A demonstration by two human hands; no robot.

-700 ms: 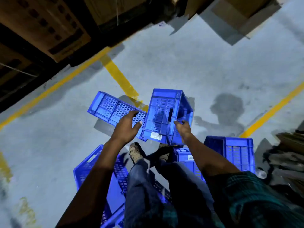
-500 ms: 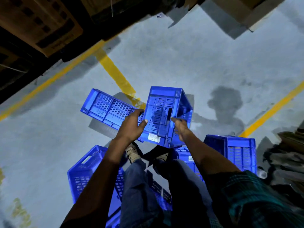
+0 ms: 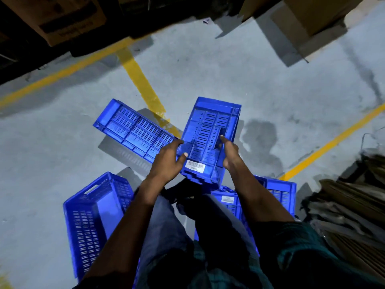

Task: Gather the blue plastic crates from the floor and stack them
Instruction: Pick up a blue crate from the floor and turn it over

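Since the earlier frame the held crate (image 3: 210, 140) sits higher, both hands gripping it. Left hand (image 3: 166, 163) fingers curl round its left edge; right hand (image 3: 230, 155) fingers clamp its right side. Blue, slotted walls, white label, tilted above the floor (image 3: 208, 65). Four crates are visible in total.

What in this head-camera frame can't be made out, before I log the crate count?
- White label on the held blue slotted plastic crate: print too small to read.
- Blue plastic crate at lower right: mostly hidden by the right forearm and leg; contents unseen.
- Left hand: palm side hidden, so how it grips is unclear.
- Brown cardboard box at top left: cut off by the edge, dark.
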